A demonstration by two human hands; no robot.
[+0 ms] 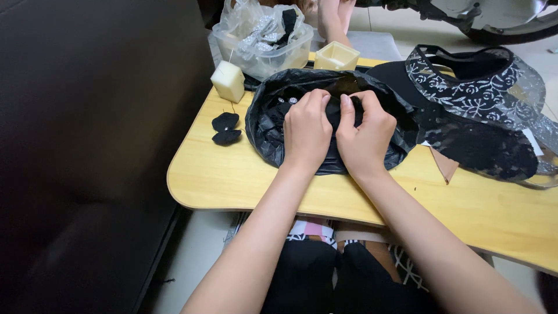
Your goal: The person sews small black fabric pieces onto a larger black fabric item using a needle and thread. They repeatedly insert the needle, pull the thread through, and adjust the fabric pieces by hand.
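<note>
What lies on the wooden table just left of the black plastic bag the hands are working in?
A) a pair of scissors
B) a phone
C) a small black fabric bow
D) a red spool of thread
C: a small black fabric bow lies on the table left of the black plastic bag.

Fingertips [336, 103] hidden in black bag [267, 122]

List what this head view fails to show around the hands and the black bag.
- Small black piece pinched between left hand and right hand: fingers cover it.
- Black plastic bag: contents dark, mostly hidden by both hands.
- Clear plastic tub: contents blurred by crumpled film.
- Lace visor: cut off at right edge.
</note>
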